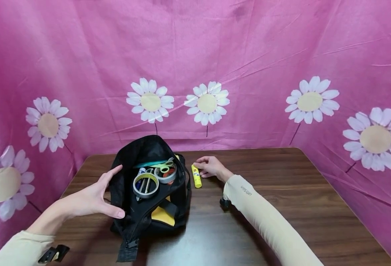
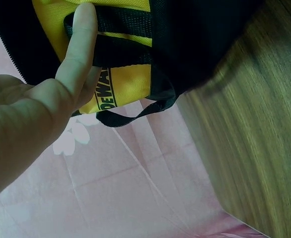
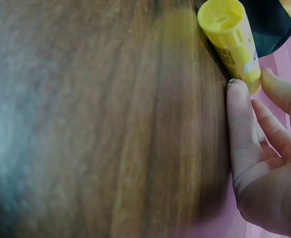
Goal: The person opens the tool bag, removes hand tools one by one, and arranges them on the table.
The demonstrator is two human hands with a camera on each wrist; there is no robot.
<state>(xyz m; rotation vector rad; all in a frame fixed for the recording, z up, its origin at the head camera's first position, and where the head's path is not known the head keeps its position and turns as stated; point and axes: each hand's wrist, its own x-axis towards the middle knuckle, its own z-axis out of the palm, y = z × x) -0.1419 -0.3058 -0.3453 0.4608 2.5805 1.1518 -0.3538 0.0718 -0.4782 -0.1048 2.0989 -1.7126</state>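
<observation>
A black and yellow fabric bag point(image 1: 125, 159) stands unzipped on the table, its mouth wide open. Inside lie a roll of tape point(image 1: 145, 195), a second roll point(image 1: 163, 180), green-handled scissors point(image 1: 164, 169) and some pens. My left hand point(image 1: 85, 199) rests against the bag's left side, thumb and fingers spread apart. In the left wrist view one straight finger touches the yellow panel point(image 2: 130, 89) by a black strap. Right of the bag, my right hand point(image 1: 212, 167) pinches the far end of a yellow glue stick point(image 3: 227, 29) between thumb and fingertips.
The brown wooden table point(image 1: 265, 177) has its far edge against a pink curtain point(image 1: 248, 44) printed with white daisies. A zip end flap point(image 1: 127, 251) of the bag hangs toward the near side. The bag's black strap point(image 2: 130, 120) sticks out at one side.
</observation>
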